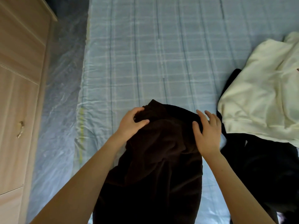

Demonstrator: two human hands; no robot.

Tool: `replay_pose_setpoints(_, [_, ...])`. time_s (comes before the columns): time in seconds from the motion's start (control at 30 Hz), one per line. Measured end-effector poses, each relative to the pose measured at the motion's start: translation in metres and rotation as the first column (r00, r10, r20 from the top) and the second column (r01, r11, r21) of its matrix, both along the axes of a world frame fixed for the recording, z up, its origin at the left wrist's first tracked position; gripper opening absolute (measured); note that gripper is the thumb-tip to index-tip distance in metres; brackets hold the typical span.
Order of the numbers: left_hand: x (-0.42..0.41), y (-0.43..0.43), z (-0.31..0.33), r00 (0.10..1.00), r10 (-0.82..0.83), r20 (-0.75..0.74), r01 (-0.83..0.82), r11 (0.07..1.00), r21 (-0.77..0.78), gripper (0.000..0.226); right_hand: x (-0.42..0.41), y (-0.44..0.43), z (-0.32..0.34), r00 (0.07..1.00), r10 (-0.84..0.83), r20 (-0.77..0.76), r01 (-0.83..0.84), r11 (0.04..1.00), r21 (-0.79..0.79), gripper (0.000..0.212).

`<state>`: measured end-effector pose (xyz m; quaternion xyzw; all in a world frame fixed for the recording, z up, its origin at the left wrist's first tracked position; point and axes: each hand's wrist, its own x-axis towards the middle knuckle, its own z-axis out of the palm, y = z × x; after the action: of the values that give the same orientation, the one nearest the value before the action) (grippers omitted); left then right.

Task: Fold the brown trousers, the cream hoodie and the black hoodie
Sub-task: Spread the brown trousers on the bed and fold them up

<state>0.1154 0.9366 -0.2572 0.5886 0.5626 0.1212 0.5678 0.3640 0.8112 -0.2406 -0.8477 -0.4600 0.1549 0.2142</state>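
Head view: brown trousers (155,159) lie bunched at near centre of the bed (145,54), spilling over its near edge.
Left hand (129,123): fingers and thumb are curled, pinching a fold at the far-left end, likely to draw it flat.
Right hand (208,135): fingers are straight and spread on the far-right edge. It is blurred but seems to grasp nothing, probably steadying the cloth.
Cream hoodie (258,94): at right, heaped over the black hoodie (258,167), both unfolded.
Wardrobe (19,94): left of the bed.
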Motion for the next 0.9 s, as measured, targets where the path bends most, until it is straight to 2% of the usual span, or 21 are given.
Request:
replay_pose_setpoints(0.03, [0.000, 0.001, -0.002, 1.000, 0.013, -0.008, -0.013, 1.000, 0.013, 0.053, 0.006, -0.001, 0.000, 0.998, -0.057, -0.031, 0.057, 0.998, -0.008, 0.047])
replay_pose_setpoints(0.07, [-0.001, 0.002, -0.005, 0.999, 0.030, -0.020, -0.029, 0.999, 0.023, 0.053, 0.012, -0.003, -0.001, 0.984, -0.116, -0.138, 0.112, 0.993, -0.033, 0.050])
replay_pose_setpoints(0.1, [-0.001, 0.004, -0.007, 0.999, 0.040, -0.036, -0.039, 0.999, 0.029, 0.052, 0.017, -0.006, -0.001, 0.931, -0.180, -0.316, 0.168, 0.984, -0.066, 0.054])
replay_pose_setpoints(0.17, [0.000, 0.009, -0.011, 0.998, 0.028, -0.054, -0.027, 0.999, 0.019, 0.046, 0.020, -0.013, -0.001, 0.711, -0.272, -0.649, 0.242, 0.960, -0.138, 0.068])
replay_pose_setpoints(0.2, [0.003, 0.012, -0.011, 0.999, 0.010, -0.047, -0.010, 1.000, 0.000, 0.040, 0.022, -0.016, -0.003, 0.649, -0.289, -0.704, 0.247, 0.955, -0.165, 0.074])
replay_pose_setpoints(0.23, [0.006, 0.015, -0.011, 0.999, -0.005, -0.032, 0.004, 1.000, -0.017, 0.034, 0.024, -0.017, -0.005, 0.642, -0.287, -0.711, 0.229, 0.957, -0.179, 0.076])
replay_pose_setpoints(0.3, [0.013, 0.017, -0.008, 1.000, -0.011, -0.012, 0.011, 1.000, 0.009, 0.022, 0.028, -0.014, -0.006, 0.705, -0.260, -0.660, 0.190, 0.966, -0.177, 0.068])
replay_pose_setpoints(0.4, [0.012, 0.017, 0.002, 0.995, 0.094, 0.016, -0.095, 0.991, 0.089, 0.017, 0.031, 0.000, 0.006, 0.763, -0.190, -0.618, 0.176, 0.981, -0.084, 0.030])
replay_pose_setpoints(0.47, [0.005, 0.019, 0.016, 0.971, 0.214, 0.106, -0.224, 0.970, 0.097, 0.015, 0.034, 0.012, 0.019, 0.778, -0.145, -0.611, 0.163, 0.986, -0.027, 0.019])
replay_pose_setpoints(0.6, [-0.005, 0.043, 0.044, 0.915, 0.345, 0.210, -0.376, 0.917, 0.132, 0.012, 0.047, 0.058, 0.044, 0.832, -0.110, -0.543, 0.149, 0.988, 0.029, 0.023])
replay_pose_setpoints(0.77, [0.008, 0.113, 0.066, 0.849, 0.426, 0.313, -0.509, 0.819, 0.266, 0.020, 0.077, 0.160, 0.068, 0.877, -0.033, -0.480, 0.151, 0.966, 0.210, 0.034])
replay_pose_setpoints(0.9, [0.023, 0.180, 0.061, 0.861, 0.437, 0.260, -0.509, 0.742, 0.437, 0.030, 0.089, 0.253, 0.065, 0.935, 0.015, -0.354, 0.108, 0.939, 0.327, 0.042])
